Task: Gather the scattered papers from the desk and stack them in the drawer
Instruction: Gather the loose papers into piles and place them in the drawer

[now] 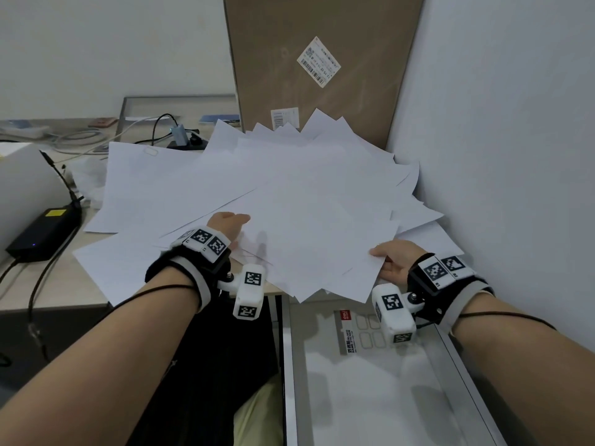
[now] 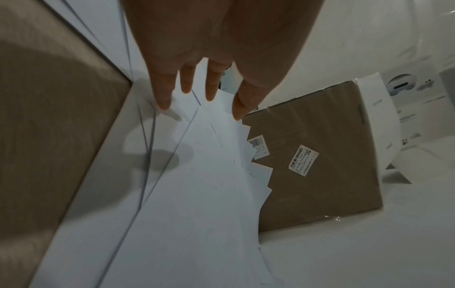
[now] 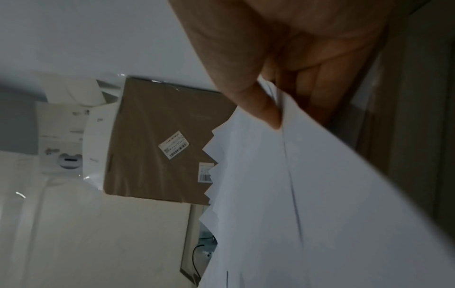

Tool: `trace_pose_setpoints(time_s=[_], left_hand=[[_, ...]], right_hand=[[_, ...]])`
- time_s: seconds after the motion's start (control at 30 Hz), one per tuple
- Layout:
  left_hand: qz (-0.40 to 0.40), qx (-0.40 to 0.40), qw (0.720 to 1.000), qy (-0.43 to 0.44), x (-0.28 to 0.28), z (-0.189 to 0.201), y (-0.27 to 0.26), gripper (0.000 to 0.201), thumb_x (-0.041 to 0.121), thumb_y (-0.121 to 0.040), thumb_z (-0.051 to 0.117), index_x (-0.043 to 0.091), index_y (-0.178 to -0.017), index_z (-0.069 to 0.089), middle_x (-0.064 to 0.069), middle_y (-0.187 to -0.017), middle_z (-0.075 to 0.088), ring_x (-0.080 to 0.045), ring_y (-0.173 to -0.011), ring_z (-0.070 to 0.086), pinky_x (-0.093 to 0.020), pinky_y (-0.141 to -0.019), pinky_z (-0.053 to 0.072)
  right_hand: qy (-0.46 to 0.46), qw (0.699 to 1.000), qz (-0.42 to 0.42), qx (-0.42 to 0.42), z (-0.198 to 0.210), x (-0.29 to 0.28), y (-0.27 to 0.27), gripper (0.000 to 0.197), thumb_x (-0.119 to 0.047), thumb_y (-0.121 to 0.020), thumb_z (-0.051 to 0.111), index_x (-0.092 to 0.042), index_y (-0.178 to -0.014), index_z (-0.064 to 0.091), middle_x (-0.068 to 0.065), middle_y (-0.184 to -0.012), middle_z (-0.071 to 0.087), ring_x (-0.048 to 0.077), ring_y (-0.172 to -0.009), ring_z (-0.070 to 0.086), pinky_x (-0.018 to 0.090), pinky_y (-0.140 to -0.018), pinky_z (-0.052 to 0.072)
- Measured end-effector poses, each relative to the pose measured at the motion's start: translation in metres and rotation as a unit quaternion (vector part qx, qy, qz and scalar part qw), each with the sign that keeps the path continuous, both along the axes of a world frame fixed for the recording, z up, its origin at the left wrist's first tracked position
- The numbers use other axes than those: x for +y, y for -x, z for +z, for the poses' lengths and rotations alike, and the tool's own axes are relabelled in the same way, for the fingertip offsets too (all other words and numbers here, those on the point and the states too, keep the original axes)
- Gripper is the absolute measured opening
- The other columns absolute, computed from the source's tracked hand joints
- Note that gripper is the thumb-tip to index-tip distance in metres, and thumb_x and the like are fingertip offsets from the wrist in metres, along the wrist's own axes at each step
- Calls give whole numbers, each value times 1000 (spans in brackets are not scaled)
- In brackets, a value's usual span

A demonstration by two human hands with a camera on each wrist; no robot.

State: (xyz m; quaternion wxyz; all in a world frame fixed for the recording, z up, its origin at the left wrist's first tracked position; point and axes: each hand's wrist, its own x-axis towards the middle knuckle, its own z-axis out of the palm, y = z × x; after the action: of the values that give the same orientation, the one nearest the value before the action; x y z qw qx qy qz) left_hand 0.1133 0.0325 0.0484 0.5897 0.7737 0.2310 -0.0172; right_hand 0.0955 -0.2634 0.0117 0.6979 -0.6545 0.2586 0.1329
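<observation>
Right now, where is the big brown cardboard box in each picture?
Head: the cardboard box stands top middle, behind the papers.
Left wrist: right of middle, beside the papers' jagged edges.
Right wrist: left of middle.
Shared landmark: its white barcode label, in all three views.

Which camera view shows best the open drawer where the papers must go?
The head view. It shows the drawer pulled open under the desk edge, a sticker sheet lying inside, below the right hand. The left wrist view shows papers, not the drawer. The right wrist view shows nothing I can identify as it.
</observation>
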Motion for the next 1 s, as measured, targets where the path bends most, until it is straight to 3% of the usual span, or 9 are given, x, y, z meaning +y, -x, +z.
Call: trace_pose_setpoints(time_s=[0.17, 0.3, 0.37, 0.47, 0.57, 0.67, 0.83, 0.93, 1.0], left_hand=[[62, 51, 996, -33, 11, -4, 6, 48, 31, -89, 59, 1, -126, 55, -16, -112, 61, -31, -96, 57, -36, -91, 47], [59, 81, 993, 55, 7, -3, 15, 45, 41, -86, 64, 2, -106, 51, -10, -77, 53, -20, -59, 49, -34, -76, 51], [-13, 106, 981, 160, -3, -1, 24, 51, 46, -86, 63, 3, -104, 44, -12, -79, 54, -21, -63, 50, -32, -67, 48], [-98, 135, 960, 226, -18, -1, 27, 68, 52, -82, 64, 1, -120, 42, -20, -110, 62, -32, -94, 64, -41, -78, 54], [-125, 162, 935, 288, -36, -5, 30, 47, 37, -86, 65, -1, -112, 57, -19, -103, 67, -31, -92, 68, -40, -76, 59], [-120, 148, 969, 157, -50, -5, 29, 14, 16, -93, 57, 3, -90, 53, -15, -77, 63, -24, -60, 65, -26, -53, 56], [-159, 183, 966, -86, -34, -2, 21, 23, 19, -95, 55, -4, -90, 54, -22, -88, 62, -30, -66, 55, -37, -59, 50], [-135, 184, 960, -160, -24, -2, 15, 37, 22, -97, 53, -5, -122, 46, -22, -115, 59, -40, -97, 61, -38, -63, 48], [-119, 187, 957, -187, -19, -3, 14, 50, 27, -97, 53, -6, -133, 42, -20, -134, 51, -39, -120, 52, -41, -88, 47]], right_hand=[[68, 995, -33, -69, -7, 4, 0, 18, 7, -85, 56, 1, -101, 61, 16, -110, 64, 31, -100, 61, 44, -90, 52], [-16, 985, -114, -126, -11, 8, 4, 18, 11, -86, 52, -4, -90, 61, 20, -110, 64, 33, -94, 62, 46, -85, 53], [-64, 979, -131, -140, -10, 10, 5, 20, 13, -86, 51, -4, -88, 61, 19, -106, 63, 29, -85, 62, 37, -73, 56], [-95, 982, -114, -120, -9, 18, 10, 20, 13, -87, 50, -4, -86, 59, 17, -106, 64, 27, -80, 62, 32, -66, 57], [-139, 985, -79, -69, -8, 31, 16, 16, 12, -89, 48, 2, -95, 58, 19, -102, 63, 28, -81, 62, 30, -58, 57], [-146, 988, -40, -21, -3, 36, 26, 12, 7, -90, 48, 0, -97, 55, 16, -92, 63, 26, -76, 62, 30, -48, 56], [-117, 992, -36, 12, 1, 11, 19, 5, -11, -93, 55, -7, -91, 54, 11, -87, 61, 22, -73, 60, 22, -41, 53], [-109, 990, -88, 1, 5, -7, 10, 9, -11, -95, 53, -6, -87, 54, 12, -88, 60, 22, -69, 63, 22, -39, 52], [-103, 990, -98, -10, 4, -16, 2, 11, -8, -97, 47, 0, -95, 55, 16, -92, 62, 20, -51, 67, 21, -37, 51]])
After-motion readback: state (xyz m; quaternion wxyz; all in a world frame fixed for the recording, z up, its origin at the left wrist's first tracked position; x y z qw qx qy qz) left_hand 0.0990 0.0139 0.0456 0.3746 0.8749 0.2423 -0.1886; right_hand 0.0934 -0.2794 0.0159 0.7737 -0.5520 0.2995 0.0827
